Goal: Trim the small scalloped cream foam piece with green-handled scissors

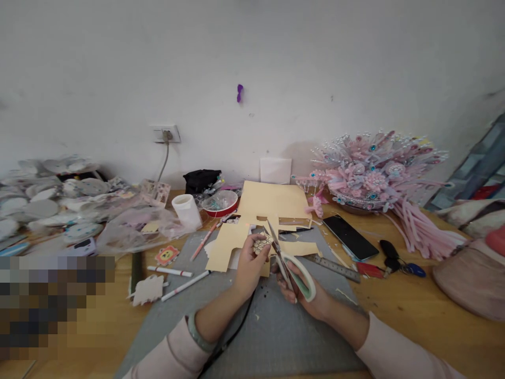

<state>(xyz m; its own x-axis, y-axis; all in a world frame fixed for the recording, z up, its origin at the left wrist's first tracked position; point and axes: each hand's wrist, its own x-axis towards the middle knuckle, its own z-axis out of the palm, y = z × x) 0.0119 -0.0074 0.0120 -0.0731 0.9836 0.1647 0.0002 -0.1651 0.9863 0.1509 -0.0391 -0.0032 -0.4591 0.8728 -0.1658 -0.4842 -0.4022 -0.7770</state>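
In my left hand point(250, 263) is a small cream paper piece point(261, 243) with dark line patterns, pinched between thumb and fingers. My right hand point(302, 289) is closed round the pale green handles of a pair of scissors point(290, 271). The blades point up and away, slightly parted, close to the paper's right edge. Behind both hands lie cut sheets of yellow card point(274, 197) with notched edges, on a grey cutting mat point(303, 342).
Markers point(185, 287), a metal ruler point(335, 267) and a black phone point(350, 237) lie around the mat. A pink beaded headdress point(366, 173) stands at back right. White discs and plastic bags point(138, 223) fill the left. A black cord point(236, 329) crosses the mat.
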